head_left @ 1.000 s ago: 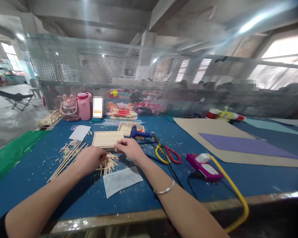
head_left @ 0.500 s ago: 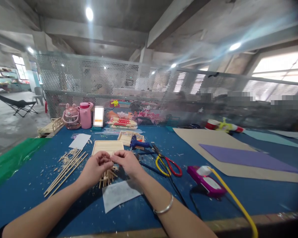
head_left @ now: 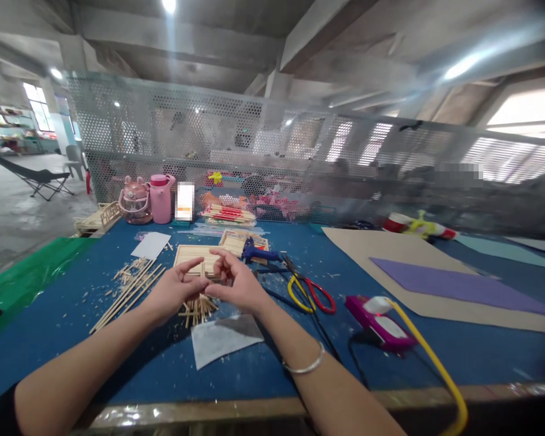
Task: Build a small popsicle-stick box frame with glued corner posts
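Note:
My left hand [head_left: 175, 292] pinches what looks like a short wooden stick [head_left: 203, 270], which stands upright by the fingertips. Facing it, my right hand [head_left: 238, 284] has its fingers curved and apart; its thumb tip is close to the left fingertips, and I see nothing held in it. Behind both hands lies a shallow wooden panel with a raised rim [head_left: 188, 253], partly covered by them. A pile of short cut sticks [head_left: 200, 312] sits just below the hands, and a whitish sheet [head_left: 224, 339] lies nearer to me.
Long sticks [head_left: 127, 297] lie at the left among wood scraps. A blue glue gun [head_left: 258, 251] and scissors with red and yellow handles [head_left: 311, 293] are right of the hands. Farther right is a magenta power strip [head_left: 381, 324] with a yellow cable. Pink bottles [head_left: 161, 200] stand at the back.
My right hand's fingers have spread and lifted away from the left fingertips, where both hands met before. The short stick now shows between them. The view has tilted slightly downward.

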`<state>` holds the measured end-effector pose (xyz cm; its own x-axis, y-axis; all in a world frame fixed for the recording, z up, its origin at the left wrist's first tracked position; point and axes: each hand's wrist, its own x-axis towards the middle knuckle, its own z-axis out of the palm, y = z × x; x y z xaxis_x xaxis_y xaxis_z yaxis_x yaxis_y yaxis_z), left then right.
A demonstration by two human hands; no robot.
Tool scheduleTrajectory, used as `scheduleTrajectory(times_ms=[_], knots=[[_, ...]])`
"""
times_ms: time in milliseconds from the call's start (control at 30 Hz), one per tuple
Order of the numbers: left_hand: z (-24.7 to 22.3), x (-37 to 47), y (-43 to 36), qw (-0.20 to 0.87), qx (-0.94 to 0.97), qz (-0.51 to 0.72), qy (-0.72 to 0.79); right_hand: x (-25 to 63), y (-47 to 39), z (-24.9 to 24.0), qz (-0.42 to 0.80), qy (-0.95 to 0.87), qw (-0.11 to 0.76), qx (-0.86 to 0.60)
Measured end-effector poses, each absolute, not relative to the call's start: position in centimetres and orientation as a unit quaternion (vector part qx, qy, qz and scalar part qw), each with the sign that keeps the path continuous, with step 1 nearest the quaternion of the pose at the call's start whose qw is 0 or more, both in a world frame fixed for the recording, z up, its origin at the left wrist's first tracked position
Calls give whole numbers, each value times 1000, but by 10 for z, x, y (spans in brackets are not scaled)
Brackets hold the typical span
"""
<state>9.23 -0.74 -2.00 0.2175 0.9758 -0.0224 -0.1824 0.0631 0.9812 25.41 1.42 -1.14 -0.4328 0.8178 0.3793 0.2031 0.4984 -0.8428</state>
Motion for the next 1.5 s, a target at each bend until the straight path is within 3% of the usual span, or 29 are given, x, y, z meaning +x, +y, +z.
scheduleTrajectory(times_ms=[167, 467, 700, 1067, 1300, 1500], knots=[[-24, 90, -6, 629, 484, 465, 392, 256, 13, -9, 177, -857, 384, -295], [-16, 91, -10, 690, 440, 431, 381, 253, 11, -14, 137, -849, 425, -282], [-17, 87, -5, 668, 463, 457, 361, 252, 13, -17, 102, -856, 424, -279], [-23, 82, -1, 639, 518, 434, 368, 251, 15, -24, 140, -854, 419, -276], [-16, 86, -4, 576, 564, 439, 397, 253, 17, -15, 291, -791, 426, -329], [-19, 88, -5, 545, 591, 424, 417, 252, 18, -14, 319, -771, 428, -348]])
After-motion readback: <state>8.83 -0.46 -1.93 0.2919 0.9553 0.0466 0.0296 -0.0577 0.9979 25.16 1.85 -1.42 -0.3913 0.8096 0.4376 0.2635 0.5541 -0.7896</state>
